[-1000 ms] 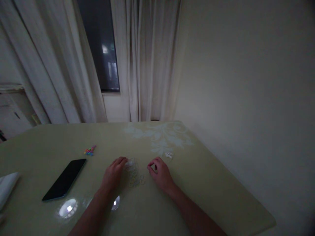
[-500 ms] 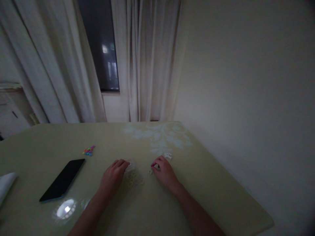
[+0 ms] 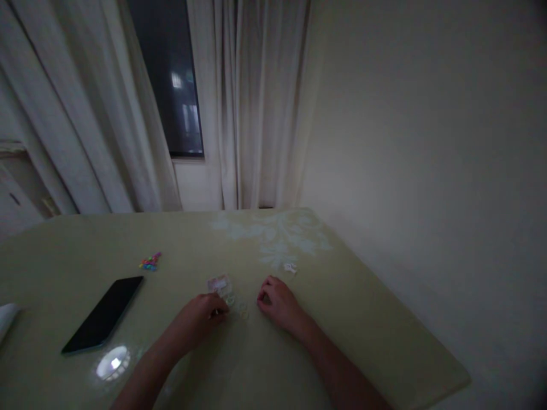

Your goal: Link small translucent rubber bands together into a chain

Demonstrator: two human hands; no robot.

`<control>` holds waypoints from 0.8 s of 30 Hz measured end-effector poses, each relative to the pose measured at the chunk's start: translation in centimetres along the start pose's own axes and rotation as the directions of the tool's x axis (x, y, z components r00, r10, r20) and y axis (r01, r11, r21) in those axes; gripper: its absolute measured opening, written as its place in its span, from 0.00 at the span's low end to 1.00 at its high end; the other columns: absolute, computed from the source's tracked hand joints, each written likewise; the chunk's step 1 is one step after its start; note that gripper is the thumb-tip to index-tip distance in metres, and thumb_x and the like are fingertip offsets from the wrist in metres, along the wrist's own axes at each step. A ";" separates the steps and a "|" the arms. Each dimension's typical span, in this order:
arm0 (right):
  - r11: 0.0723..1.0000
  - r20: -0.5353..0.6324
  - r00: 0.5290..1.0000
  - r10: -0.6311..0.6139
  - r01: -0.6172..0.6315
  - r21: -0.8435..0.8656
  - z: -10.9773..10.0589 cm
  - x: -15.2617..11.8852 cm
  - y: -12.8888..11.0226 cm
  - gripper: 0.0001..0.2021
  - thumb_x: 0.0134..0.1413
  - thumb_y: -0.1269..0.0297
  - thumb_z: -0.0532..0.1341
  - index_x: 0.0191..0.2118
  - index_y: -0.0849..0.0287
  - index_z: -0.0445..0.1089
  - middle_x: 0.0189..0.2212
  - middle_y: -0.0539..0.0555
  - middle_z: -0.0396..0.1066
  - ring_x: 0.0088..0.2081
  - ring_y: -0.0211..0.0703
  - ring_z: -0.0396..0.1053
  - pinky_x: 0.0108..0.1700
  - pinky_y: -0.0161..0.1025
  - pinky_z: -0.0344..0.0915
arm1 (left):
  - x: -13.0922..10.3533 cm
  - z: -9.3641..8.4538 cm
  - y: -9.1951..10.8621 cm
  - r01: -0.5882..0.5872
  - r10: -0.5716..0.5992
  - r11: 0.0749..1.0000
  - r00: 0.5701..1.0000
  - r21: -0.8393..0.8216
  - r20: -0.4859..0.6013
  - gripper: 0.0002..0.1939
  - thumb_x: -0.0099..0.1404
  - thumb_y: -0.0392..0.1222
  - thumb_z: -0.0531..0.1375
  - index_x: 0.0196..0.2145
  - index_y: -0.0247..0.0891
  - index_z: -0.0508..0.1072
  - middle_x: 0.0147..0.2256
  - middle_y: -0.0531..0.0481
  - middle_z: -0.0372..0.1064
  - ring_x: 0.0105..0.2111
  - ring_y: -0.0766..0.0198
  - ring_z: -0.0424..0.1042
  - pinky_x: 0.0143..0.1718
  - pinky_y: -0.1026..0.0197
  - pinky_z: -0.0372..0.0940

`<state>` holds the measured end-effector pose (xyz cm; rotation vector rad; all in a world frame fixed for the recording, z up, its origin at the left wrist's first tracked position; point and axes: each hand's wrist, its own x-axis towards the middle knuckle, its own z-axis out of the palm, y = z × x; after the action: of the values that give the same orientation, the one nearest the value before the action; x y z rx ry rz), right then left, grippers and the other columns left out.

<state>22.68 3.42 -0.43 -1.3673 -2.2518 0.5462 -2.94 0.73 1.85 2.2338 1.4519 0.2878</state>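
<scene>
My left hand (image 3: 204, 313) rests low over the table with its fingers curled and their tips pressed together. Whatever sits in them is too small and dark to make out. Just beyond these fingers lies a clear plastic packet (image 3: 220, 283) with a pale label. Small pale yellowish ring-like pieces (image 3: 243, 310) lie at and below its near end. To the right, my right hand (image 3: 280, 302) is closed in a pinch, thumb against forefinger, close to the tabletop. Any item between those fingertips is hidden. A few small white pieces (image 3: 290, 267) lie just beyond the right hand.
A black tablet or large phone (image 3: 105, 314) lies to the left on the pale green table (image 3: 376, 341). Behind it is a little heap of bright coloured pieces (image 3: 150, 262). A white object (image 3: 6, 319) shows at the left edge. The wall (image 3: 427, 171) borders the table's right side.
My left hand has come off the packet's far end and moved nearer, down to the pale pieces. My right hand has shifted slightly left and nearer, covering the small piece beside it.
</scene>
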 end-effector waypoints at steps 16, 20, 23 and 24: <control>0.993 -0.070 0.998 0.009 -0.001 0.117 -0.5 0.0 -0.5 0.05 0.54 0.77 0.66 0.33 0.60 0.73 0.38 0.53 0.70 0.42 0.41 0.69 0.47 0.36 0.64 | 0.8 0.6 -1.0 0.037 -0.005 0.997 0.904 0.065 -0.427 0.18 0.74 0.44 0.51 0.43 0.39 0.81 0.44 0.41 0.78 0.44 0.52 0.75 0.48 0.55 0.68; 0.992 -0.058 0.998 0.000 0.007 0.123 -0.3 0.0 -0.6 0.06 0.55 0.77 0.66 0.33 0.60 0.73 0.38 0.53 0.70 0.42 0.41 0.69 0.47 0.36 0.64 | 1.5 1.3 -2.3 0.168 -0.039 0.964 0.855 0.206 -0.517 0.18 0.75 0.45 0.53 0.55 0.44 0.77 0.59 0.41 0.73 0.56 0.44 0.69 0.57 0.44 0.63; 0.992 -0.057 0.998 -0.004 0.012 0.128 -0.2 0.1 -0.5 0.06 0.55 0.77 0.66 0.33 0.60 0.74 0.38 0.53 0.70 0.42 0.41 0.69 0.47 0.36 0.64 | 1.8 1.7 -2.5 0.219 -0.086 0.946 0.879 0.238 -0.469 0.19 0.76 0.45 0.52 0.57 0.46 0.76 0.63 0.43 0.69 0.60 0.44 0.65 0.58 0.42 0.60; 0.991 -0.060 0.998 -0.005 0.012 0.130 -0.2 0.1 -0.5 0.05 0.55 0.77 0.66 0.33 0.60 0.74 0.38 0.53 0.70 0.42 0.41 0.69 0.47 0.36 0.64 | 1.9 1.7 -2.4 0.219 -0.089 0.945 0.888 0.244 -0.451 0.19 0.76 0.44 0.51 0.57 0.45 0.76 0.64 0.43 0.69 0.61 0.44 0.64 0.59 0.42 0.59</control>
<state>22.43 3.28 0.06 -1.2918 -2.1343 0.6297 -3.35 2.77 -0.95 2.3592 2.0130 0.5871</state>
